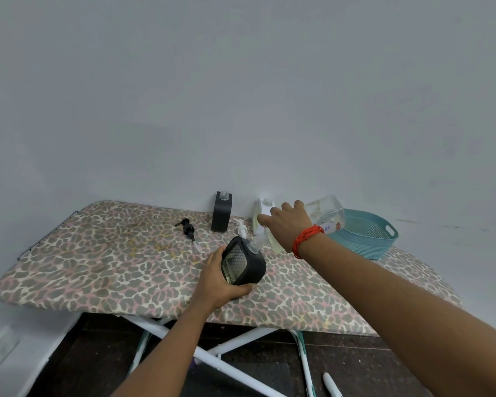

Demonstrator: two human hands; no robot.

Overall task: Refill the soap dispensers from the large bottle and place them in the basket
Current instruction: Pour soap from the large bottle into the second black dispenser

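My left hand (218, 279) grips a black soap dispenser (245, 260) with a clear patterned window, tilted with its open neck toward the right. My right hand (287, 224) holds the large clear bottle (325, 213) tipped over, its ribbed neck touching the dispenser's opening. A second black dispenser (221, 212) and a white dispenser (262, 214) stand open at the back by the wall. A black pump (187, 229) and a white pump (241, 226) lie loose on the board. The teal basket (367, 233) sits at the right.
Everything rests on an ironing board with a leopard-print cover (112, 262), set against a plain wall. Its white crossed legs (212, 351) stand on a dark floor. A white object (331, 383) lies on the floor at the lower right.
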